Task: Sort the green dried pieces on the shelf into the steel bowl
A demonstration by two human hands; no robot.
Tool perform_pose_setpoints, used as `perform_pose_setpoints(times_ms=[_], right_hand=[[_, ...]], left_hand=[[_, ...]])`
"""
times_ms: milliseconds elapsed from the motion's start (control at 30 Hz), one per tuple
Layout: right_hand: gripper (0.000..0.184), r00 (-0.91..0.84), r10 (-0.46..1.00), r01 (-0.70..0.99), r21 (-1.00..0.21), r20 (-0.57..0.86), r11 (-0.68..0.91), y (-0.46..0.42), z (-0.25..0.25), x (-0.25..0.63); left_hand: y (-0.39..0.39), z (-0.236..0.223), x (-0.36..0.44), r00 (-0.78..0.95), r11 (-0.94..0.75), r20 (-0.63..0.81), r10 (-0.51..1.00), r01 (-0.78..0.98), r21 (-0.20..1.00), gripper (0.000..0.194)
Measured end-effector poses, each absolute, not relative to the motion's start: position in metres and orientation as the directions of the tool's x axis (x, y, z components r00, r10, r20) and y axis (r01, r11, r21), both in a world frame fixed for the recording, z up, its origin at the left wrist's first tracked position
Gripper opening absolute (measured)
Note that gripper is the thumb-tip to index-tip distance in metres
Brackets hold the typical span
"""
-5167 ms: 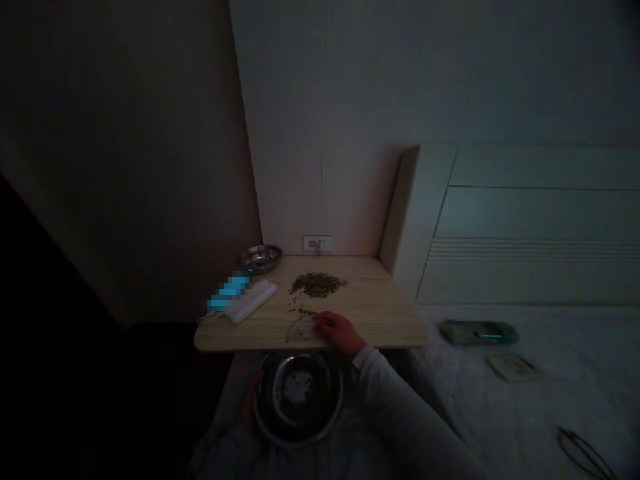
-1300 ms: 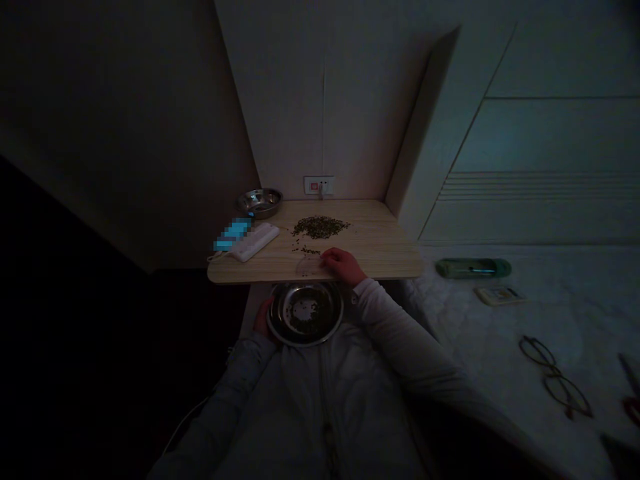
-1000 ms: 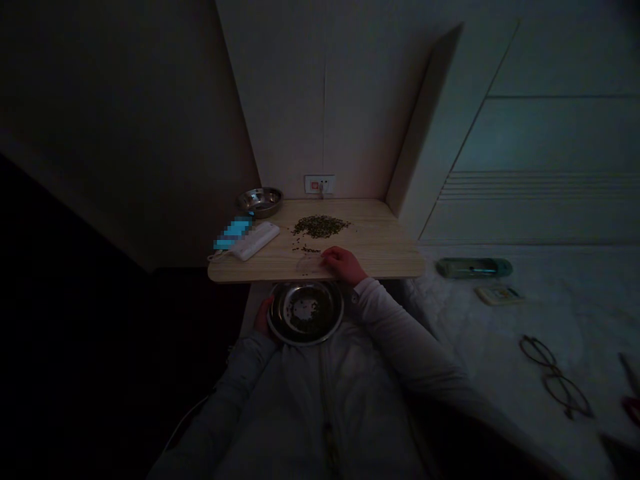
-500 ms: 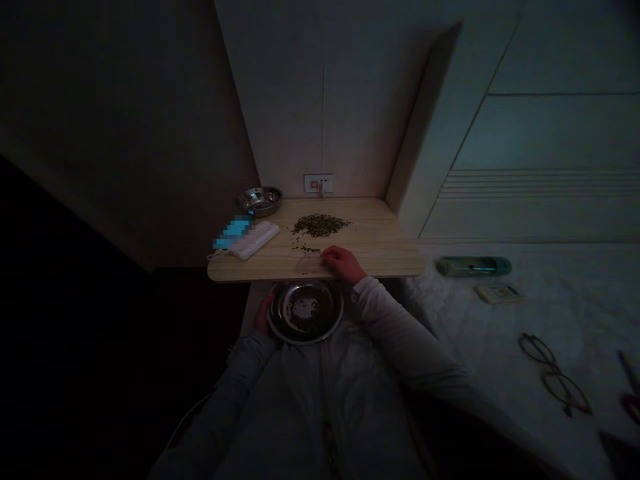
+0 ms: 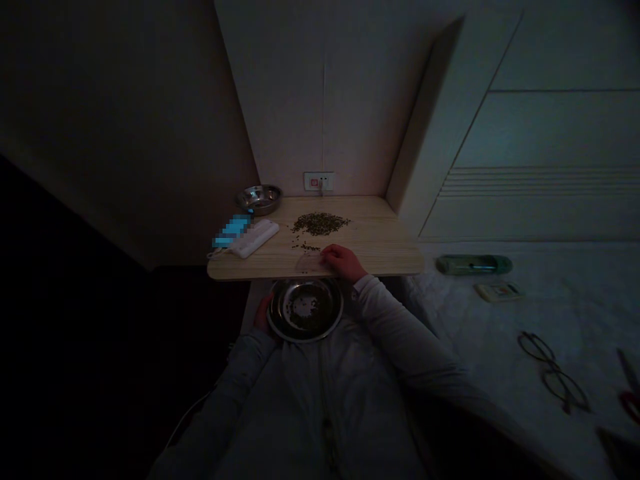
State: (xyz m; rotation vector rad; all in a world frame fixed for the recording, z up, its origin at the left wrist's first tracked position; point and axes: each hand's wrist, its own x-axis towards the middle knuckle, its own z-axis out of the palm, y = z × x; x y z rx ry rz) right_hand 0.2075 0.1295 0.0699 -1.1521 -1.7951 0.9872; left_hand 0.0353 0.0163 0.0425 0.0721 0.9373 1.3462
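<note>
My left hand [image 5: 263,313] grips the left rim of a steel bowl [image 5: 305,339], held just below the front edge of the wooden tabletop [image 5: 380,250]. Small dark-green beans or seeds [image 5: 315,315] lie scattered inside it. Above the bowl, my right hand [image 5: 344,261] is closed on a thin see-through plastic piece [image 5: 310,262] that rests against the tabletop near its front edge. A few grains lie by this piece. Farther back is a spread pile of the same green grains [image 5: 321,224], with a small trail of them toward me.
A second steel bowl [image 5: 259,199] stands at the back left, by a lit phone [image 5: 233,231] and a white power strip [image 5: 256,239]. On the bed [image 5: 465,353] at right lie a green case [image 5: 474,265], a small pale box [image 5: 499,292], glasses [image 5: 553,370] and red-handled scissors [image 5: 630,403].
Very little differs. The view has shifted slightly, while both hands, the bowl and the plastic piece keep practically the same places.
</note>
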Motion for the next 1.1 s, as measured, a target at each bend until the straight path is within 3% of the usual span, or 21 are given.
perform_pose_setpoints(times_ms=[1100], right_hand=[[0.017,-0.305,0.940,0.338,-0.906,0.150,0.254,0.1274,0.0731,0.2073]], left_hand=[[0.0177,0.0376,0.0329,-0.098,0.256,-0.518,0.850,-0.782,0.568,0.024]])
